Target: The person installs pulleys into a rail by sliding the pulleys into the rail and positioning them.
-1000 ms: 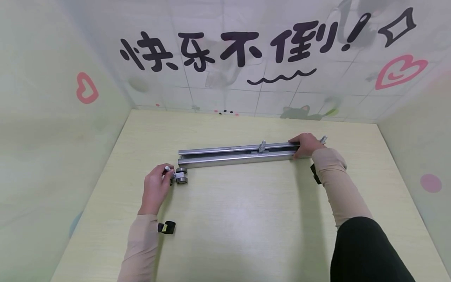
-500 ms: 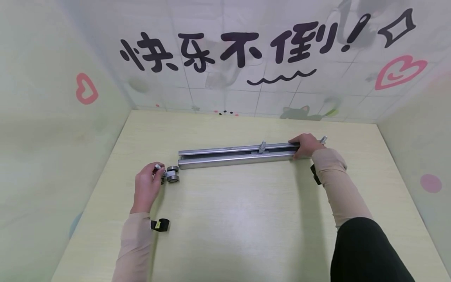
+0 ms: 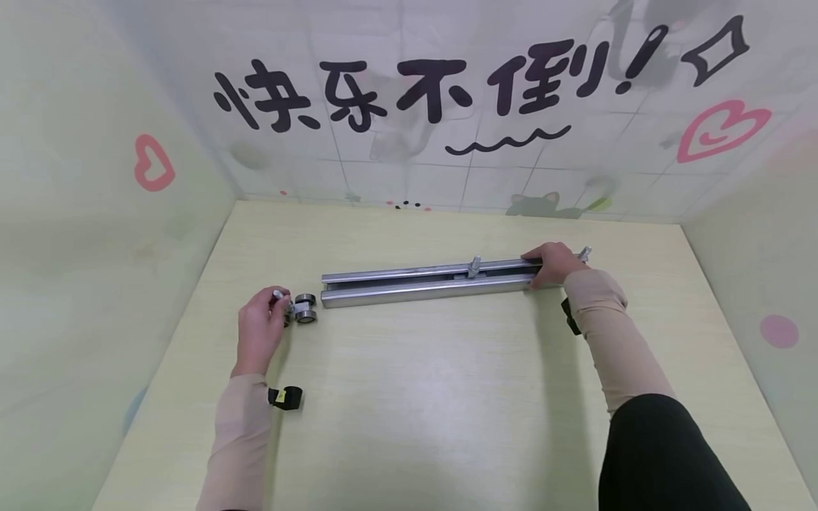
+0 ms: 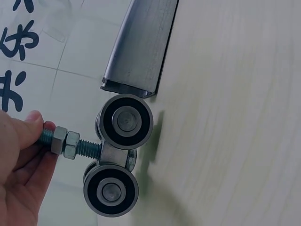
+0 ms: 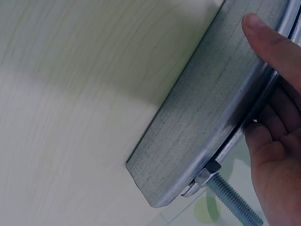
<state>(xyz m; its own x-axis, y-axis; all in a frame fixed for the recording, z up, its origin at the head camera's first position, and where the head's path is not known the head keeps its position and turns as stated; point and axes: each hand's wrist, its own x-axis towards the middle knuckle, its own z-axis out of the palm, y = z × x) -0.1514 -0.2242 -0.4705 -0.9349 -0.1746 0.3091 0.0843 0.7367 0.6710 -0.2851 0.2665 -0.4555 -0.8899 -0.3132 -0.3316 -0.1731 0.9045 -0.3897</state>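
Note:
A steel C-shaped rail (image 3: pixel 396 292) lies across the table with its slot facing up. Around its right part my right hand (image 3: pixel 554 262) grips, the thumb (image 5: pixel 263 40) on one side wall in the right wrist view. My left hand (image 3: pixel 258 328) pinches the threaded bolt (image 4: pixel 87 149) of a roller trolley (image 3: pixel 306 309), which carries black-and-steel wheels (image 4: pixel 111 191) and two nuts. The trolley is just off the rail's left end, apart from it in the head view. One bolt (image 3: pixel 474 267) stands up from the slot mid-rail; another bolt (image 5: pixel 235 200) sticks out near the right end.
The pale wood-grain table (image 3: pixel 422 397) extends in front of the rail. A printed sheet (image 3: pixel 409 170) with black characters and hearts rises behind it, with more sheeting on both sides. Black straps (image 3: pixel 289 398) sit on the wrists.
My left hand has moved left and a little farther back with the roller trolley, widening the gap to the rail's end. The right hand and the rail have stayed put.

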